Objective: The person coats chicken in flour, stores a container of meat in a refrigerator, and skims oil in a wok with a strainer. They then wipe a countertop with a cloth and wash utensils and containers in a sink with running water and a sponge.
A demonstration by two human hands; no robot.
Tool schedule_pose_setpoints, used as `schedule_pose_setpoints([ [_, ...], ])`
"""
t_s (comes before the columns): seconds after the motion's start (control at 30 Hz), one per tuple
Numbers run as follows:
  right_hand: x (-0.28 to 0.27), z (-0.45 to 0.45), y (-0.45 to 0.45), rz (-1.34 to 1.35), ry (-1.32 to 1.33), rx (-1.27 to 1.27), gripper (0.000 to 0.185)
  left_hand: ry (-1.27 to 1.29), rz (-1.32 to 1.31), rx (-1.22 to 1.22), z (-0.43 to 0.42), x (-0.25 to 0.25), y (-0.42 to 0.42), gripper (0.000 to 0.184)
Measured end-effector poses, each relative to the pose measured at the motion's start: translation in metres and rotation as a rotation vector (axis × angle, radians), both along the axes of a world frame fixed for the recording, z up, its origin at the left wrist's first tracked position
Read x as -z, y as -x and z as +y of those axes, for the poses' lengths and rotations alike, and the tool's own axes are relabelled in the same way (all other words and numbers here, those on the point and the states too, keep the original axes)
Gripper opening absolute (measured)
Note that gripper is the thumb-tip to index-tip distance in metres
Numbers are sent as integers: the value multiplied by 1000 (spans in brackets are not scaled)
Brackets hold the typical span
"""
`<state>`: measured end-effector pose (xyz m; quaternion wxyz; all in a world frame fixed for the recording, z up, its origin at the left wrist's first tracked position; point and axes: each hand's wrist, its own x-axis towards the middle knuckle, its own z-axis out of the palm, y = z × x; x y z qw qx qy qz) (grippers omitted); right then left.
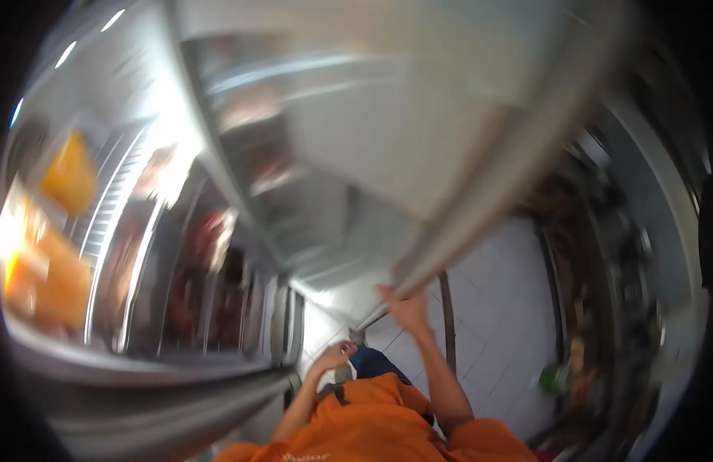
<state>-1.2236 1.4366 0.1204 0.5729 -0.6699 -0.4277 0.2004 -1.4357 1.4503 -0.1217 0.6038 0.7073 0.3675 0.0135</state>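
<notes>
A glass door with a pale frame stands swung out in front of me, blurred by motion. My right hand is at the lower part of that frame, its fingers against the edge. Low in front of my body, my left hand hangs near my dark trousers, with its fingers partly curled; whether it holds anything is too blurred to tell. To the left is a lit cabinet with wire shelves and several blurred packages, among them a yellow one and an orange one.
Pale floor tiles lie beyond the door. Along the right side run dark shelves with blurred items, and a green object is near their base. A grey cabinet edge curves across the lower left.
</notes>
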Motion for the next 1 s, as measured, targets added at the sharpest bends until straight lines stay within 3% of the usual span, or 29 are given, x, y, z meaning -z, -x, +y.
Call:
schedule_pose_setpoints([
  [0.03, -10, -12, 8, 119, 238, -89, 58, 81, 56, 52, -15, -31, -21, 43],
  [0.1, 4, -38, 24, 16, 299, -179, 87, 47, 12, 173, -35, -42, -49, 42],
  [0.13, -18, -56, 33, -42, 261, -239, 93, 22, -59, 232, -44, -36, -59, 42],
  [0.17, -18, -68, 30, -130, 155, -343, 89, -237, -286, 272, -47, -8, -59, 46],
  [0.2, -16, -83, 26, -220, 57, -452, 86, 13, -317, 243, -36, 31, -57, 49],
  [0.23, 0, -95, 13, -423, -47, -471, 71, 197, -312, 173, -34, 10, -63, 47],
  [0.3, 50, -122, -27, -393, 233, -421, 66, 484, -289, -61, -38, -67, -82, 43],
  [0.33, 70, -139, -48, -366, 369, -408, 64, 532, -268, -185, -42, -79, -83, 41],
  [0.4, 92, -186, -92, -485, 684, -120, 55, 357, -185, -404, -34, -17, -51, 47],
  [0.43, 99, -216, -112, -514, 797, -21, 53, 346, -133, -538, -42, -12, -30, 51],
  [0.47, 106, -248, -129, -536, 910, 77, 51, 450, -126, -599, -42, 1, -13, 54],
  [0.53, 130, -316, -166, -423, 983, 207, 49, 710, -89, -535, -19, 72, 36, 55],
  [0.57, 131, -352, -180, -321, 1039, 220, 48, 974, -501, -321, -11, 130, 66, 46],
  [0.6, 131, -384, -189, -218, 1095, 231, 47, 1303, -827, -39, -26, 123, 60, 38],
  [0.67, 170, -446, -204, -146, 1178, 313, 43, 198, 138, 182, -60, 138, 16, 37],
  [0.7, 177, -472, -208, -139, 1198, 363, 39, 23, 314, 309, -77, 139, -15, 37],
  [0.77, 183, -514, -213, -109, 1235, 455, 32, -155, 439, 518, -100, 141, -80, 38],
  [0.87, 179, -559, -234, 178, 995, 633, 24, -275, 480, 744, -129, 149, -171, 39],
  [1.0, 121, -584, -277, 86, 766, 821, 38, -514, 430, 1043, -162, 165, -277, 41],
])
